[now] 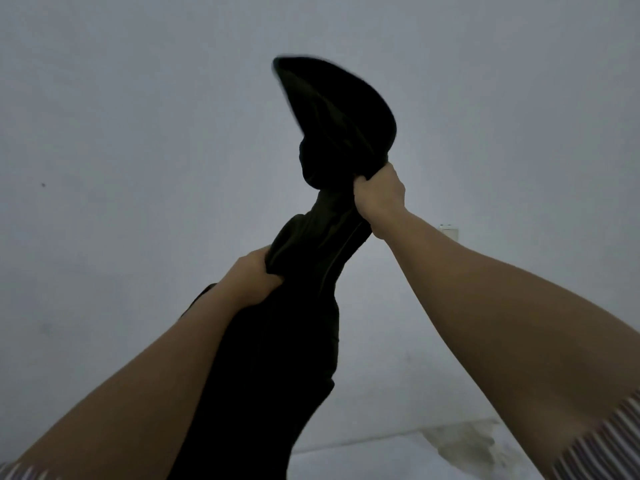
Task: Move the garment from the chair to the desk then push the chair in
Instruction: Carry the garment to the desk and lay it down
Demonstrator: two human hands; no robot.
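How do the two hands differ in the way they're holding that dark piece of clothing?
The right hand is raised higher and clutches the garment just below its flared top. The left hand sits lower and nearer, bunching the fabric's left edge. Both are closed in a tight grip, with bare forearms.

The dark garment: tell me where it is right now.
In the head view the dark garment hangs mid-frame, gripped between the left hand low and the right hand higher, against the plain wall.
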